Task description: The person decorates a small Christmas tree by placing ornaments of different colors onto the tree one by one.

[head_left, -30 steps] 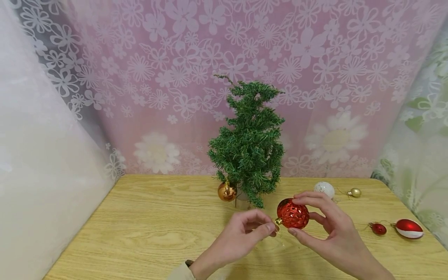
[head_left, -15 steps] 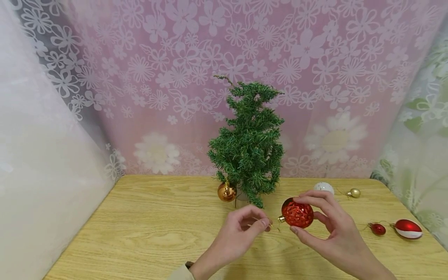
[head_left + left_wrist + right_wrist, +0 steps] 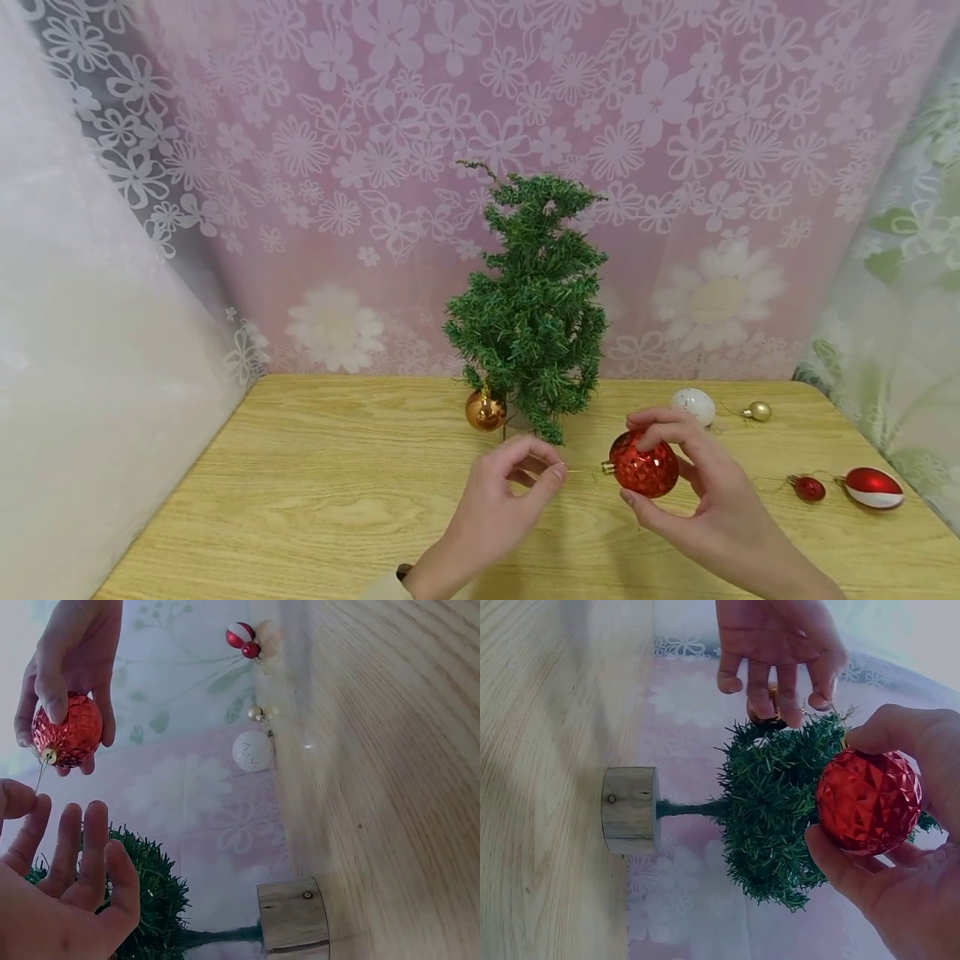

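Note:
My right hand (image 3: 708, 492) holds a shiny red faceted Christmas bauble (image 3: 651, 473) above the table, its gold cap turned left. Between thumb and forefinger my left hand (image 3: 498, 500) pinches a thin gold string (image 3: 40, 778) that runs from the cap, as the left wrist view shows. The other left fingers are spread apart from the bauble. Behind both hands stands a small artificial green Christmas tree (image 3: 532, 321). A copper-coloured bauble (image 3: 486, 411) hangs from its lower left branch.
Right of the tree lie a white speckled bauble (image 3: 693, 406) and a small gold bauble (image 3: 760, 411). Further forward rest a small red ornament (image 3: 810, 489) and a red-and-white one (image 3: 874, 488). The tree's round wooden base (image 3: 630, 810) stands on the wood-grain table (image 3: 300, 492).
The hands have drawn apart, the left moving left and the right carrying the red bauble slightly right. The left fingers have come away from the bauble's cap to its string.

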`<state>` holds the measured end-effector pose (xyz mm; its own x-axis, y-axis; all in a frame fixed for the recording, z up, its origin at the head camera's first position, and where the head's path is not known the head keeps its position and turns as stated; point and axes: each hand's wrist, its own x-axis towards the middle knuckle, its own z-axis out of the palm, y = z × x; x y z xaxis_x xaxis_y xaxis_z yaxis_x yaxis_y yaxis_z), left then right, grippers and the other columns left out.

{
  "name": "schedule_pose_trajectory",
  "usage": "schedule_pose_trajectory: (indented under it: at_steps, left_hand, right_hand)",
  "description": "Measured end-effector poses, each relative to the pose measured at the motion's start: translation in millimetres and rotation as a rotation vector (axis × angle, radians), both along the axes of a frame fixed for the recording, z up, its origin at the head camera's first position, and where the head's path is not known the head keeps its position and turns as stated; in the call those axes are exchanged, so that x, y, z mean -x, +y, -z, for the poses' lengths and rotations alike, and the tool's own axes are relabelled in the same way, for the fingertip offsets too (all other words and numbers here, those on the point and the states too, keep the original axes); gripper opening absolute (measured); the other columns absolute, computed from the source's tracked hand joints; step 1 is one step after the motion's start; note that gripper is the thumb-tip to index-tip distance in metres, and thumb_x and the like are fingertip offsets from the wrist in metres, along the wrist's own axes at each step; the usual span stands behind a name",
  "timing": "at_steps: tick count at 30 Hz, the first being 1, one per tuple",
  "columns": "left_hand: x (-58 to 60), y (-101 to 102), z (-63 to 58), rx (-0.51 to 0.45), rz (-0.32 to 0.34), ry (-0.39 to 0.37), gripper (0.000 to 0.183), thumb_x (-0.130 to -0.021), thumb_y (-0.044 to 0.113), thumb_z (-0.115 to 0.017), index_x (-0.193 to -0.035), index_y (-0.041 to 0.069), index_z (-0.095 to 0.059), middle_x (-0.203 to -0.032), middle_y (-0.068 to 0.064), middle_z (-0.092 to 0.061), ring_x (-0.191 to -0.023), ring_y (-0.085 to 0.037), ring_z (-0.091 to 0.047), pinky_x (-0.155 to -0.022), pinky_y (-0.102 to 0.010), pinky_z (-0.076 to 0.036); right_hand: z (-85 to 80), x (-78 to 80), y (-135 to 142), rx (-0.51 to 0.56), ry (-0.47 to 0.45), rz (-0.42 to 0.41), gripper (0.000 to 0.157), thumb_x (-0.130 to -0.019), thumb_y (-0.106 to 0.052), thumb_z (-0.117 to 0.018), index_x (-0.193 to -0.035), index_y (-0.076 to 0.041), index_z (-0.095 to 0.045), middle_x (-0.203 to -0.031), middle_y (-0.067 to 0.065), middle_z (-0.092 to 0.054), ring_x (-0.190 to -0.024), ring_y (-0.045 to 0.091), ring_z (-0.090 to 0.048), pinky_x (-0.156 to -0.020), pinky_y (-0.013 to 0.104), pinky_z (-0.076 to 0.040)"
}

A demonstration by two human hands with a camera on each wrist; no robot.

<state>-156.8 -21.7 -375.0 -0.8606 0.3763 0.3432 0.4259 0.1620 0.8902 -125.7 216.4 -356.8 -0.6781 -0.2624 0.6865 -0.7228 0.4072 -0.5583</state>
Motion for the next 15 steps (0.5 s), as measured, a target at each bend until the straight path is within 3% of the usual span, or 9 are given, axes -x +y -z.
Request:
schedule_pose_trajectory:
  at_steps: [7, 10, 15]
  left_hand:
    - [-0.1, 1.4, 6.0, 0.038, -0.073, 0.336, 0.007, -0.098, 0.015, -0.068, -0.099, 0.020, -0.071, -0.100, 0.006, -0.071, -0.088, -0.003, -0.068, -0.078, -0.024, -0.057]
    - [0.7, 1.7, 8.0, 0.084, -0.109, 0.526, 0.006, -0.098, 0.015, -0.067, -0.097, 0.019, -0.070, -0.099, 0.007, -0.071, -0.089, -0.003, -0.068, -0.081, -0.019, -0.055]
    - [1.6, 2.1, 7.2, 0.225, -0.227, 0.858, 0.004, -0.095, 0.019, -0.068, -0.093, 0.022, -0.070, -0.099, 0.011, -0.070, -0.089, -0.003, -0.068, -0.080, -0.015, -0.048]
  right_hand:
    - [3.0, -0.4, -2.6, -0.020, -0.020, 0.012, 0.050, -0.070, 0.018, -0.082, -0.104, -0.007, -0.055, -0.128, -0.006, -0.063, -0.115, 0.000, -0.062, -0.074, 0.016, -0.058]
    - [2.4, -1.7, -3.7, -0.029, -0.030, 0.021, 0.046, -0.074, 0.017, -0.080, -0.100, -0.010, -0.054, -0.124, -0.006, -0.064, -0.109, 0.000, -0.063, -0.069, 0.017, -0.057]
    - [2.1, -2.4, -5.1, -0.055, -0.009, 0.052, 0.044, -0.075, 0.015, -0.079, -0.094, -0.016, -0.054, -0.114, -0.007, -0.068, -0.092, 0.001, -0.066, -0.058, 0.015, -0.050]
